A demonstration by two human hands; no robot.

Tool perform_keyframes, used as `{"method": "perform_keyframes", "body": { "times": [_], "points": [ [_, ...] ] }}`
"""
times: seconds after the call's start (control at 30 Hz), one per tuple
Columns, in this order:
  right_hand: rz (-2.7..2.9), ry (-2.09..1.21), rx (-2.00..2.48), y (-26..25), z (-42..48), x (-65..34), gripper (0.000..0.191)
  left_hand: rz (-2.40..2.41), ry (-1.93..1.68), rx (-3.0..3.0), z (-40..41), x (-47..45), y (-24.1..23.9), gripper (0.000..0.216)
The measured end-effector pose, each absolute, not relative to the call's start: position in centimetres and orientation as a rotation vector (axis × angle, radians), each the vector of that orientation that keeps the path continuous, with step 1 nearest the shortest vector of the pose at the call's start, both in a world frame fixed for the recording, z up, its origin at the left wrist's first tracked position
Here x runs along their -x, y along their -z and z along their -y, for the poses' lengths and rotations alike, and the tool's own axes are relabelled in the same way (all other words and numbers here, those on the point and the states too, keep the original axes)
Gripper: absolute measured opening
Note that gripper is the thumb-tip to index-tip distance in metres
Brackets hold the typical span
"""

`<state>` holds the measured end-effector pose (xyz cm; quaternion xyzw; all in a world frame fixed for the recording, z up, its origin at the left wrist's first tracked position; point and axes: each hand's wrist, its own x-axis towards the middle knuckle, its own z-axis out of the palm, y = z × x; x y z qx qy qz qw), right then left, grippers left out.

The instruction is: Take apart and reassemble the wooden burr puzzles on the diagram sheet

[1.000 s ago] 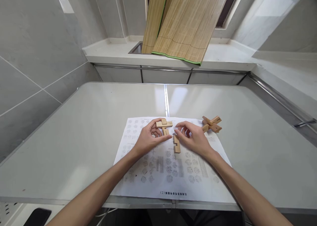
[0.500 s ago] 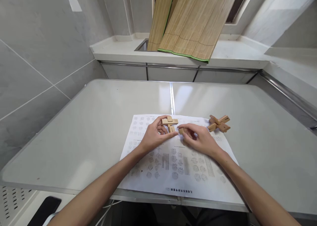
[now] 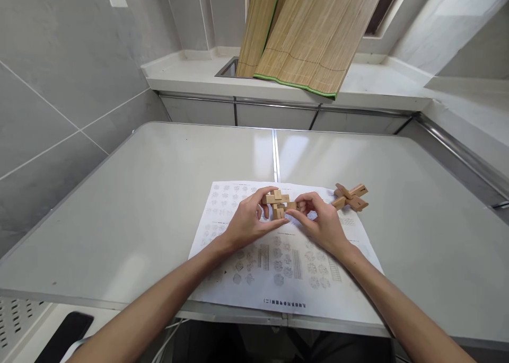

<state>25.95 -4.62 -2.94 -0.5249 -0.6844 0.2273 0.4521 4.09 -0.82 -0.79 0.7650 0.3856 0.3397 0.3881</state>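
My left hand (image 3: pixel 247 219) is closed on a partly joined wooden burr puzzle (image 3: pixel 277 198), with finger and thumb around its left side. Between the thumb and fingers of my right hand (image 3: pixel 325 224) is a small wooden puzzle piece (image 3: pixel 291 206), up against the puzzle's right side. Whether the piece sits inside the puzzle I cannot tell. Both hands are over a printed sheet (image 3: pixel 258 286) with rows of small diagrams. To the right, another cross-shaped wooden assembly (image 3: pixel 350 197) lies near the sheet's upper right corner.
The sheet lies on a pale folding table (image 3: pixel 159 193) with a seam down its middle. Beyond the far edge is a white counter (image 3: pixel 191 82) with a hanging bamboo blind (image 3: pixel 306 45). A black phone (image 3: pixel 66 336) lies at the lower left.
My right hand has brought its wooden piece leftward against the puzzle in my left hand; before, there was a gap. The puzzle has shifted slightly to the right.
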Motion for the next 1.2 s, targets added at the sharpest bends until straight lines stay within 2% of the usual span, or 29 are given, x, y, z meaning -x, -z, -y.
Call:
{"method": "perform_keyframes", "body": {
  "times": [0.57,0.8,0.97,1.2],
  "points": [
    [1.795,-0.485,1.264,2.8,5.2,-25.6,0.020,-0.932,-0.880,-2.087,0.7,-3.9,1.1,0.062],
    [1.734,-0.559,1.231,2.9,5.4,-25.1,0.022,-0.898,-0.864,-2.016,1.0,-3.8,1.1,0.069],
    [1.746,-0.591,1.197,2.7,5.6,-25.0,0.019,-0.878,-0.877,-2.078,0.8,-3.8,1.1,0.065],
    [1.541,-0.805,1.223,2.0,5.4,-25.3,0.024,-0.851,-0.845,-1.921,0.8,-3.9,0.8,0.067]
  ]
}}
